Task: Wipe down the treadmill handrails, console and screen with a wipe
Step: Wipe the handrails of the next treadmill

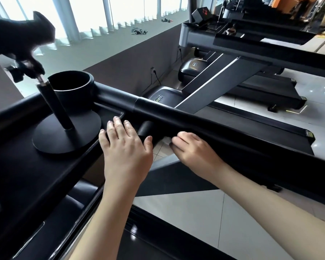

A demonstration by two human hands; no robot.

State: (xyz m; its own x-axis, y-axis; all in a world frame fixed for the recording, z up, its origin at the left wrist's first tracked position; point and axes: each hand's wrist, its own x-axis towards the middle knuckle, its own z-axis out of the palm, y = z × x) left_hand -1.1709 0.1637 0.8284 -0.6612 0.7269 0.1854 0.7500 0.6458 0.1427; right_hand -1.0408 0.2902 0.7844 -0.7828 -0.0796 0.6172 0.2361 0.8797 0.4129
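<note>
Wipe (166, 141) — bunched under fingers (185, 136) of right hand (195, 150), against handrail (204, 119).

Matt black handrail (204, 117); glossy plastic console (36, 175); white wipe (166, 140).

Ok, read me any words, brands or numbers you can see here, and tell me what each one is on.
Nothing here reads cleanly.
Green logo on the near motor cover: too blurred to read.
Logo on the far motor cover: too small to read.
Red lit marks on the black box: no readable figure.
Greenish label on the side rail: too small to read.
</note>
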